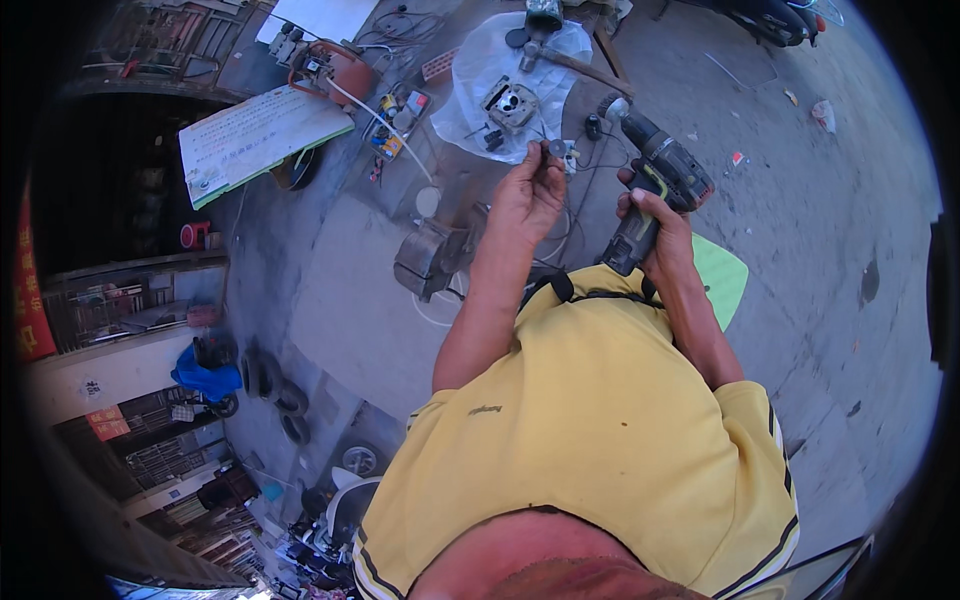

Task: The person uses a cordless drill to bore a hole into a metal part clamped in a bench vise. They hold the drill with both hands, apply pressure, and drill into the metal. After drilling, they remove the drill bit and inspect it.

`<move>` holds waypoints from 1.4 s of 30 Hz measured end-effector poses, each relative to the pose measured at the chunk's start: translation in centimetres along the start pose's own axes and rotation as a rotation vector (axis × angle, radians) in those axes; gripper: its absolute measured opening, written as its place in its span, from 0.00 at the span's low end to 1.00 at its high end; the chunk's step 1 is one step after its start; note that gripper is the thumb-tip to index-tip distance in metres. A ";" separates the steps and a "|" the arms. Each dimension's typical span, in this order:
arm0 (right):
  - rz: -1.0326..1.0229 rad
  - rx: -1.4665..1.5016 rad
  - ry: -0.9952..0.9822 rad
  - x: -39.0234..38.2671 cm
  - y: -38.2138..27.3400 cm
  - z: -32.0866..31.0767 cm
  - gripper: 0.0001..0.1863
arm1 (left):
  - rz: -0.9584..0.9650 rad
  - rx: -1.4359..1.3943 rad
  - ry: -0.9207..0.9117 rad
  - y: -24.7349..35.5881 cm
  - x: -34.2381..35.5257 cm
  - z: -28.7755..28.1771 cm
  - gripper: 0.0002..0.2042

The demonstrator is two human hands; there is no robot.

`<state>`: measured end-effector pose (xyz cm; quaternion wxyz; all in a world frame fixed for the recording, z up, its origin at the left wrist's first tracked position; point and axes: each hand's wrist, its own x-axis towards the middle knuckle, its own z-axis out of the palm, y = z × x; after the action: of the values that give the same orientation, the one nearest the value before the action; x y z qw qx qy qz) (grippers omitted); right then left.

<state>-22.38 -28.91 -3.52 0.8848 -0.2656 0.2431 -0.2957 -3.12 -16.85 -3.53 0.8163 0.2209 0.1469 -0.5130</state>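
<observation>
My right hand (660, 215) is wrapped round the grip of a black and olive cordless drill (672, 165), whose chuck points away from me and to the left. Pinched in the fingers of my left hand (532, 195) is a small engine valve (557, 147) with a grey round head; my fingers hide part of it. Just beyond that hand, a metal cylinder head (510, 104) lies on a white plastic sheet (465, 85). Small dark parts (493, 140) are beside it. A hammer (575, 65) rests across the sheet's far side.
A bench grinder (430, 255) stands on the ground left of my left forearm. Beyond it are a box of small parts (398, 120), a red air compressor (335, 72) and a white board (260, 140). A green seat edge (722, 280) shows by my right arm. Cables (600, 160) lie near the sheet.
</observation>
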 end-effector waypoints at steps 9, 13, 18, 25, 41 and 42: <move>0.011 -0.112 -0.012 -1.5 -1.7 1.2 0.27 | 0.100 0.004 -0.065 0.5 -0.7 0.8 0.10; 0.000 -0.194 -0.056 -2.2 -2.3 1.3 0.25 | 0.122 -0.020 -0.013 0.9 -0.6 1.3 0.08; -0.024 -0.438 -0.107 -3.9 -3.8 1.9 0.24 | 0.183 0.076 -0.066 1.1 -0.5 1.3 0.09; -0.026 -0.536 -0.180 -4.8 -4.5 2.6 0.17 | 0.368 0.265 -0.009 1.7 -1.0 2.3 0.09; -0.066 -0.700 -0.236 -4.8 -4.7 3.4 0.13 | 0.454 0.368 0.068 2.4 -2.0 2.0 0.09; -0.072 -0.692 -0.257 -4.6 -4.4 3.5 0.13 | 0.465 0.388 0.087 2.3 -1.9 1.9 0.09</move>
<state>-25.33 -27.81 3.01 0.7550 -0.5925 0.2060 -0.1910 -1.85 -15.46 -0.51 0.8474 0.4223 0.0262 -0.3208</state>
